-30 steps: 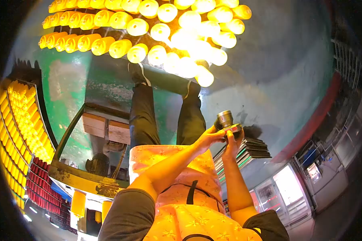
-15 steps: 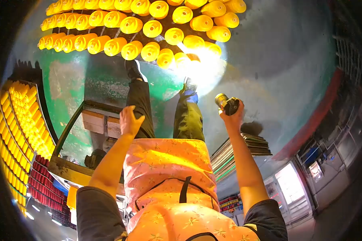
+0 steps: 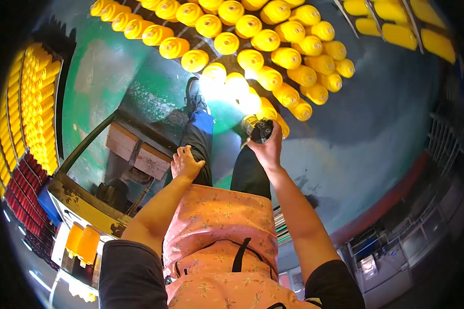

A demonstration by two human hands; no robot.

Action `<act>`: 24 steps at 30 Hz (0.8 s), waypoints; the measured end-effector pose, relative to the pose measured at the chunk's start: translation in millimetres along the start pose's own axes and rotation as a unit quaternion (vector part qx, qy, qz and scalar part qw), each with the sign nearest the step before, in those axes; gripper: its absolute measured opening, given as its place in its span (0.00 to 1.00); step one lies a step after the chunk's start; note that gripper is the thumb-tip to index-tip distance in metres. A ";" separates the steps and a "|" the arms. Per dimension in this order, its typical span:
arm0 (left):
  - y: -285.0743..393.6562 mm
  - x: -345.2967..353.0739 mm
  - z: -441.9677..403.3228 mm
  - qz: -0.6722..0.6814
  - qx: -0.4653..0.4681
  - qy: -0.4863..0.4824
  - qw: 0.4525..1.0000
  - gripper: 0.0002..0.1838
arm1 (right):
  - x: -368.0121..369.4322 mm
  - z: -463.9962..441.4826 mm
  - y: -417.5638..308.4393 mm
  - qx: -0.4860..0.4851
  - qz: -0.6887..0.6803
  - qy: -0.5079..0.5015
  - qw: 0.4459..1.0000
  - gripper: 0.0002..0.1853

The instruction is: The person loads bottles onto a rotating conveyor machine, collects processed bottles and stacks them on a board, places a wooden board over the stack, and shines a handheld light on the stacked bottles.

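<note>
In my right hand is a black and yellow flashlight, gripped by its dark body. A bright white glare falls on the nearest yellow yarn cones, which stand in several rows on a dark rack ahead of my feet. The hand is just short of these cones. My left hand hangs over my left thigh, fingers apart, with nothing in it. An orange floral apron covers my front.
At left, a rack of yellow cones stands beside dark red cones. A yellow-edged frame with wooden boxes below is near my left arm. More yellow cones sit at upper right. The painted floor extends right.
My right hand has moved left and inward with the flashlight, now close to the cones. My left hand has shifted slightly right. The view has turned, and my feet have stepped.
</note>
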State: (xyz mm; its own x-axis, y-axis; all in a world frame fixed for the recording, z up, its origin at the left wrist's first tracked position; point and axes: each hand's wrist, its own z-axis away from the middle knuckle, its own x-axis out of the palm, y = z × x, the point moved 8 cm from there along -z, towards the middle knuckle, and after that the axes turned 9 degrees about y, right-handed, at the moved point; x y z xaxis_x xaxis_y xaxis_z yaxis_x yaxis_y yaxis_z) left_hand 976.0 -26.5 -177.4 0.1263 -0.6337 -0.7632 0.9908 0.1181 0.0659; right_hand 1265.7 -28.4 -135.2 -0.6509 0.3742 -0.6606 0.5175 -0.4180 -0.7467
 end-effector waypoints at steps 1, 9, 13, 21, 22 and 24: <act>-5.1 -0.1 -0.8 0.010 -0.008 -0.010 1.000 0.37 | 11.0 -4.3 -10.3 -0.009 0.001 -0.008 1.000 0.43; -39.4 -21.8 -28.9 0.098 -0.060 -0.051 0.992 0.36 | 90.2 -49.0 -97.6 -0.037 0.030 -0.064 0.997 0.43; -49.2 -43.4 -56.2 0.116 -0.053 -0.075 0.989 0.35 | 127.9 -75.4 -142.7 -0.065 0.039 -0.068 0.995 0.43; -58.8 -60.0 -72.7 0.145 -0.096 -0.108 0.979 0.35 | 176.4 -110.7 -216.5 -0.154 -0.038 -0.068 0.985 0.44; -60.3 -70.4 -75.8 0.144 -0.104 -0.085 0.980 0.35 | 182.2 -116.8 -222.5 -0.132 -0.012 -0.063 0.989 0.44; -67.6 -98.1 -82.4 0.163 -0.092 -0.027 0.982 0.37 | 191.4 -124.4 -240.5 -0.136 -0.048 -0.078 0.986 0.42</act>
State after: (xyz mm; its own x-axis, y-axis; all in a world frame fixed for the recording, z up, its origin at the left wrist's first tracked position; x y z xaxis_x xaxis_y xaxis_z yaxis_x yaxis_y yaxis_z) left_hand 892.6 90.7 -160.0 0.4432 -0.5786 -0.6847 0.8723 0.4545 0.1805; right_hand 1085.8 246.7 -91.9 -0.7700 0.2607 -0.5824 0.5665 -0.1408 -0.8119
